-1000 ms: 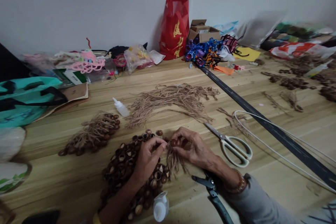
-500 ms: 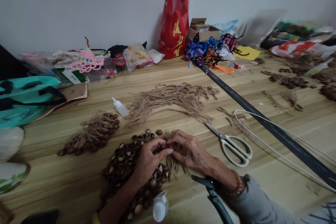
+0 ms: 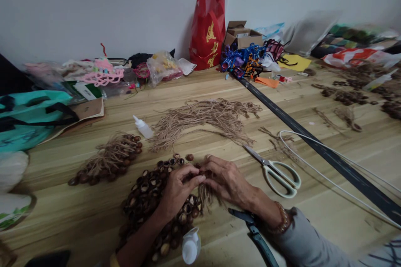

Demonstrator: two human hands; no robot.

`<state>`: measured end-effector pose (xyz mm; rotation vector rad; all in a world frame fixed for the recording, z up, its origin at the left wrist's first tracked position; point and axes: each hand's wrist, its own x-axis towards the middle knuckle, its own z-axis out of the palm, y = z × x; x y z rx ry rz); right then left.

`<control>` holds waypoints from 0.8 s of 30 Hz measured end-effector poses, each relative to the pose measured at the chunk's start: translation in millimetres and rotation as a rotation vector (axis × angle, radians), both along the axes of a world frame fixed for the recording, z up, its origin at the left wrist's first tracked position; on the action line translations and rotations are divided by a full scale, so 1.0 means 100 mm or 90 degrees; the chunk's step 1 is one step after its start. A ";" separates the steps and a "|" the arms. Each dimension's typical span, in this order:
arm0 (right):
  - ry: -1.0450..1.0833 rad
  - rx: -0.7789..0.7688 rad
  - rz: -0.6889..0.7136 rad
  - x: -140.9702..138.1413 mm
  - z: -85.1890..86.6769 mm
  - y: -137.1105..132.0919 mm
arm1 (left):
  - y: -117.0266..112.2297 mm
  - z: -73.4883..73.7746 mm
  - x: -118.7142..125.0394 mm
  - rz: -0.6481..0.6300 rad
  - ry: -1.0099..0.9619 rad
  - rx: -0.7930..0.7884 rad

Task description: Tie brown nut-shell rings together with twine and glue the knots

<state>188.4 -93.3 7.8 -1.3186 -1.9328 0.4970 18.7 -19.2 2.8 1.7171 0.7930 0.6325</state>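
Note:
My left hand (image 3: 181, 185) and my right hand (image 3: 227, 181) meet fingertip to fingertip over the edge of a pile of brown nutshells (image 3: 147, 187). Between their pinched fingers is a small brown nutshell (image 3: 202, 172), mostly covered by the fingertips. Loose ends of jute twine (image 3: 205, 195) hang below the right fingers. Many shells in the pile are cut open and hollow. One round nutshell (image 3: 189, 157) lies apart, just beyond the hands. A white-capped glue bottle (image 3: 190, 248) stands at the pile's near edge.
Scissors (image 3: 275, 171) lie right of my hands, dark-handled pruners (image 3: 260, 242) below my right wrist. Beyond are a twine bundle (image 3: 203, 121) and a small squeeze bottle (image 3: 143, 127). Tied shells (image 3: 109, 158) lie left. A white cable (image 3: 328, 179) loops right; a red bag (image 3: 207, 29) stands behind.
Both hands keep nearly the same place, pinched together. Only the fingertips shift slightly around the nutshell; everything else on the table stays put.

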 end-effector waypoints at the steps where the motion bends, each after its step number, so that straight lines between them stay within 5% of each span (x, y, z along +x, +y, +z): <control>1: -0.008 0.001 0.002 0.00 0.00 0.00 | 0.00 0.00 0.00 -0.005 0.002 0.002; 24: -0.007 -0.036 -0.041 -0.03 0.06 -0.02 | 0.03 0.04 0.02 0.028 -0.024 -0.134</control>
